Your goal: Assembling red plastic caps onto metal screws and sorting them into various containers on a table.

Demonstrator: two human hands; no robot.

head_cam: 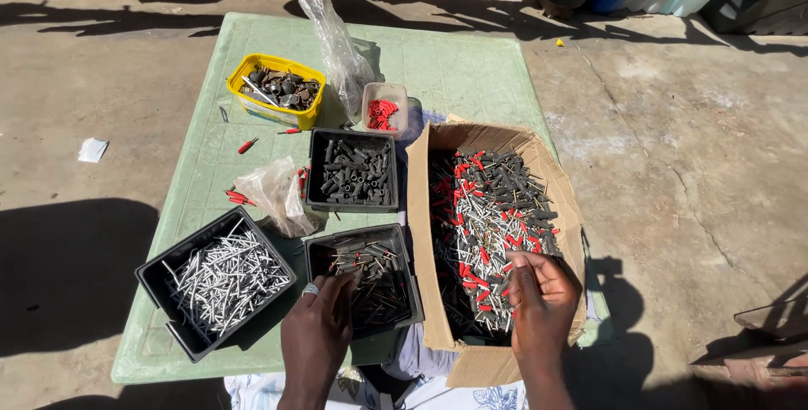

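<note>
From the head camera I see my left hand [318, 317] reaching forward, palm down, over the near edge of a black tray of dark pieces [364, 279]; its fingers are curled together with the tips down among the pieces, and I cannot tell whether they pinch anything. A ring shows on one finger. My right hand [543, 296] sits inside the near end of the cardboard box [471, 136], fingers bent loosely and a little apart, resting on the mixed heap of grey, silver and red pins [488, 216]; whether it grips any I cannot tell.

Just left of the near tray stands a black tray of silver pins [220, 279], turned at an angle. Behind the near tray is another black tray of grey sleeves [353, 170]. A crumpled clear bag [278, 195] lies beside it with a few red pieces about. Farther back stand a yellow tub [273, 90] of metal parts, a tall clear bag [337, 48], and a small clear tub of red caps [384, 111]. All rest on a pale green table [454, 65] on sunlit concrete.
</note>
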